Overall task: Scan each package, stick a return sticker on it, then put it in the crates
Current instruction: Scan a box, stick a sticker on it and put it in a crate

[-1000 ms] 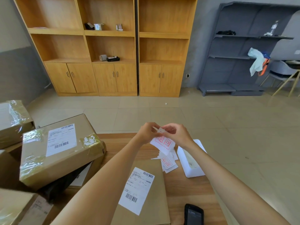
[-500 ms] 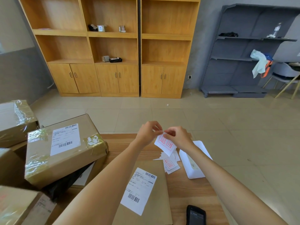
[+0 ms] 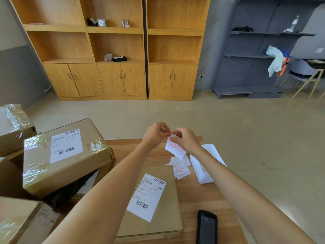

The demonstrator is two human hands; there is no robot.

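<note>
Head view showed both hands, left hand [image 3: 155, 135] and right hand [image 3: 186, 140], pinching one return sticker [image 3: 175, 148] at 12 o'clock above the worktop [image 3: 202, 196], seemingly peeling its backing. Next, it likely needed pressing onto the flat package [image 3: 163, 219] lying at 6 o'clock.

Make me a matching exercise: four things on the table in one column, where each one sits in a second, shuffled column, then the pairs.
Things:
1. return sticker
2. handheld scanner
3. flat package
4. taped box

Places:
A. near edge of the table, right of the flat package
B. pinched between both hands
C. under the forearms, shipping label up
D. left side, tilted on top of a black bag

Pairs: 1-B, 2-A, 3-C, 4-D
</note>
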